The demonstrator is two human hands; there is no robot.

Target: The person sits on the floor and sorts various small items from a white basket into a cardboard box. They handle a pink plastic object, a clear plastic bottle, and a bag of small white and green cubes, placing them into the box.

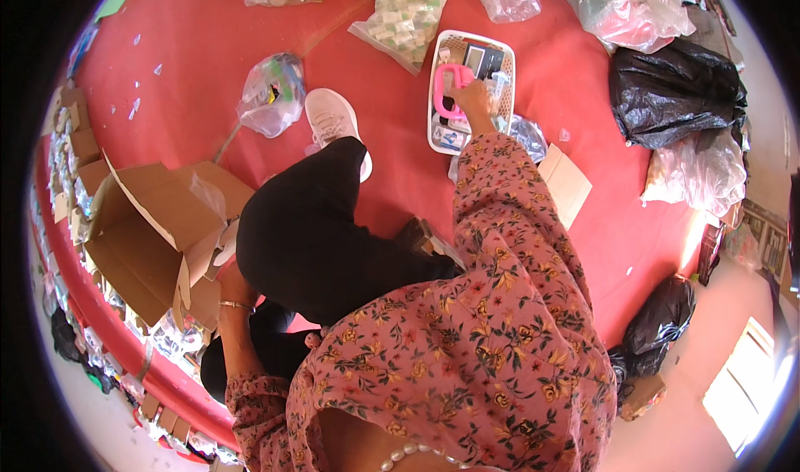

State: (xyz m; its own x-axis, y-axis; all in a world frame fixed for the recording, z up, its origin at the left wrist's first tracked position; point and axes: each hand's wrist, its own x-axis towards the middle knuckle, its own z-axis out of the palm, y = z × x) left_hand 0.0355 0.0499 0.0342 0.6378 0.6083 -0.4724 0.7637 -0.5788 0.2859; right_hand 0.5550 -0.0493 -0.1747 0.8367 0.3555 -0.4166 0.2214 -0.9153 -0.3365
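Over the white basket (pixel 458 35), 1 pink loop (pixel 439 94), probably light and stiff, is being held aptly by its rim in the curled right hand (pixel 473 99); left of the basket, the left hand's (pixel 236 284) closure, unclear, is being hidden at a carton (pixel 142 247).

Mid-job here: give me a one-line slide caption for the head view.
Right grip on a pink item at a white basket, left grip at an open cardboard box.
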